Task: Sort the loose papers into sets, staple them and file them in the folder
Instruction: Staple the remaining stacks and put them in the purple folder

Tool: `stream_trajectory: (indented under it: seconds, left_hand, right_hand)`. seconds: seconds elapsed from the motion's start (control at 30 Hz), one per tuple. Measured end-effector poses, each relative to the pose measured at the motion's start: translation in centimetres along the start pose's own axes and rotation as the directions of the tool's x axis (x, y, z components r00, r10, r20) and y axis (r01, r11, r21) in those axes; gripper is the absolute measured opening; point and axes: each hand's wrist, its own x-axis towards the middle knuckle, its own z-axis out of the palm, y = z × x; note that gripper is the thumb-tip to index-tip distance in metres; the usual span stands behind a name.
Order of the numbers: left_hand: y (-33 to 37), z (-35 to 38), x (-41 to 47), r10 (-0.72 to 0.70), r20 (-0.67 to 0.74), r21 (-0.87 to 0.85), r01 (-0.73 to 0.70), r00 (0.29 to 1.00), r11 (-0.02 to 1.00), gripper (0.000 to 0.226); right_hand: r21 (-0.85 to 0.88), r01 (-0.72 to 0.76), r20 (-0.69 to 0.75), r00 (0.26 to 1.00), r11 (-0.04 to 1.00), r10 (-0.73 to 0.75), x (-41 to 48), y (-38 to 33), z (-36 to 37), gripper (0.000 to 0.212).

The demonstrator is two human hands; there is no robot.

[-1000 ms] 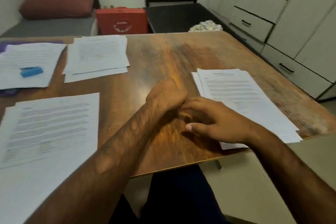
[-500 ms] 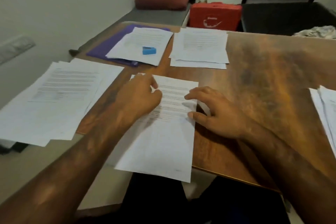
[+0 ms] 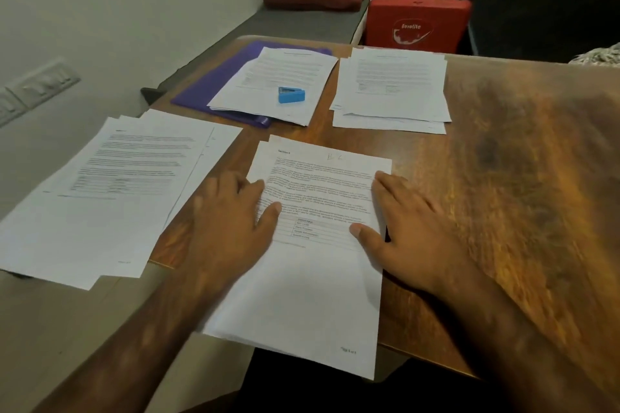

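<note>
"Left hand point(image 3: 231, 228) and right hand point(image 3: 412, 228): how set?"
"Both flat, fingers straight, gripping nothing, pressing opposite long edges of the paper stack point(image 3: 318, 278) between them. Its long axis runs away from the person. Blue stapler point(image 3: 291, 94) lies beyond the stack, nearer the left hand."

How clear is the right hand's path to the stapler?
Probably yes: the right hand rests open at the edge of the near sheets, and nothing stands up from the table between it and the stapler.

Single head cam, wide-angle, looks fwd/down, close over table point(image 3: 503, 178) near edge.
</note>
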Motion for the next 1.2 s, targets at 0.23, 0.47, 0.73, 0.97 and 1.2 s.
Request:
stream_trajectory:
  seconds: [0.23, 0.47, 0.73, 0.97, 1.2]
  left_hand:
    - [0.4, 0.1, -0.6, 0.103, -0.092, -0.152, -0.116, 0.99, 0.982, 0.034]
    - [0.8, -0.6, -1.2, 0.594, -0.126, -0.154, -0.607, 0.794, 0.779, 0.006]
    - [0.7, 0.2, -1.4, 0.395, -0.145, -0.368, -0.42, 0.907, 0.83, 0.019]
    - [0.8, -1.3, -0.4, -0.07, 0.178, 0.118, 0.05, 0.982, 0.992, 0.081]
    - [1.8, -1.9, -0.2, 0.009, 0.148, -0.019, -0.006, 0.989, 1.0, 0.044]
  right_hand:
    - [0.036, 0.018, -0.042, 0.999, 0.999, -0.016, -0.2, -0.1, -0.1, 0.074]
    - [0.463, -0.095, -0.133, 0.976, 0.882, 0.175, 0.1, 0.4, 0.0, 0.102]
    - [0.292, -0.089, -0.12, 0.984, 0.952, 0.128, 0.2, 0.2, 0.0, 0.078]
    - [0.293, -0.102, -0.135, 0.98, 0.95, 0.147, 0.3, -0.1, -0.1, 0.081]
    - [0.243, -0.066, -0.144, 0.984, 0.968, 0.103, 0.4, 0.2, 0.3, 0.071]
